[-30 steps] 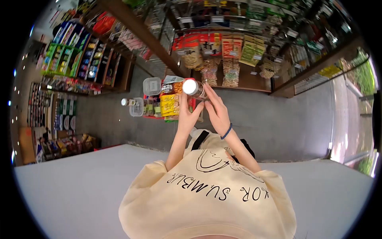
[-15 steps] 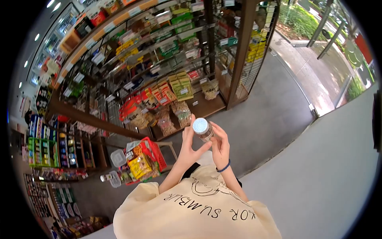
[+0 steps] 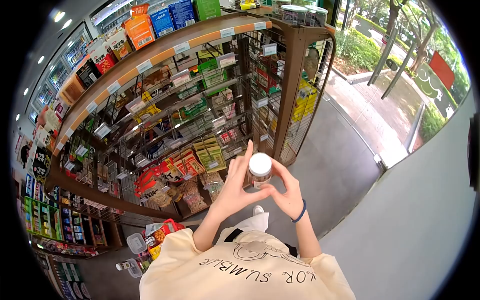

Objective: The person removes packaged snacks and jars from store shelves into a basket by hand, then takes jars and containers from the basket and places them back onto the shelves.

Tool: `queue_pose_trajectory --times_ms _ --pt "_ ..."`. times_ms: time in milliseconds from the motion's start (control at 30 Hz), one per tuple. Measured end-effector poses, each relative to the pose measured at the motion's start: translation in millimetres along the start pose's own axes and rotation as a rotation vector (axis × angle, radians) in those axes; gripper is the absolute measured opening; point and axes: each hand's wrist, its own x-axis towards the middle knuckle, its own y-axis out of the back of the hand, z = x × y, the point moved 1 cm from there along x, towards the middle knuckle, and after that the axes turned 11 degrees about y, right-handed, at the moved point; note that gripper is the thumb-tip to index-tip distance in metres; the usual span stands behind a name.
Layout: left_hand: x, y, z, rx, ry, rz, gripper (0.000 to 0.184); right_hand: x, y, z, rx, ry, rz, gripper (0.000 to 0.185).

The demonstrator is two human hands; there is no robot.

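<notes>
Between my two hands is a small clear jar (image 3: 260, 170) with a round white lid facing up. My left hand (image 3: 233, 189) grips its left side, with the index finger pointing up past the lid. On the other side, my right hand (image 3: 287, 194) curls its fingers round the jar, and the two thumbs meet near its base. A dark blue band (image 3: 300, 212) circles my right wrist. The jar's contents and label are too small to make out.
A brown shelf rack (image 3: 220, 29) with hanging snack packets stands in front of me. Boxes (image 3: 161, 21) and lidded tubs (image 3: 294, 15) sit on top. A red basket (image 3: 175, 225) with goods stands low on the left. A grey wall (image 3: 400, 215) and a doorway are on the right.
My view has tilted upward, showing more of the rack's top, and the basket sits lower in view. Both hands keep hold of the jar, whose lid now looks white rather than bluish.
</notes>
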Motion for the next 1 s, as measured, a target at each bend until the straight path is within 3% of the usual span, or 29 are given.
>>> queue_pose_trajectory --times_ms 167,367,567,700,733,767,833,900,933,967,1000 --pt "71 39 19 0.041 -0.103 0.072 0.101 92 13 22 0.202 0.007 -0.020 0.059" --pt "142 91 67 0.172 -0.309 0.169 0.080 219 37 20 0.355 0.266 -0.080 0.054" --pt "242 137 91 0.182 -0.424 0.073 0.073 330 60 27 0.148 0.455 -0.122 0.047" --pt "293 155 103 0.038 -0.212 -0.040 0.068 389 74 54 0.034 0.561 -0.129 0.049" --pt "306 155 101 0.090 -0.252 0.065 0.065 400 78 55 -0.054 0.541 -0.140 0.050" --pt "320 157 100 0.215 -0.162 0.121 0.064 411 81 57 -0.141 0.520 -0.151 0.051" --pt "350 163 95 -0.077 -0.175 -0.048 0.060 436 88 62 -0.299 0.519 -0.234 0.055" --pt "375 163 86 -0.048 -0.134 -0.036 0.055 440 87 47 -0.234 0.295 -0.330 0.049" --pt "385 161 80 -0.023 -0.098 -0.020 0.050 445 91 53 -0.232 0.291 -0.329 0.049" --pt "392 158 73 -0.025 -0.092 -0.023 0.050 454 94 63 -0.249 0.333 -0.364 0.048" --pt "399 157 66 0.097 -0.094 0.052 0.063 463 97 71 -0.264 0.379 -0.398 0.047"
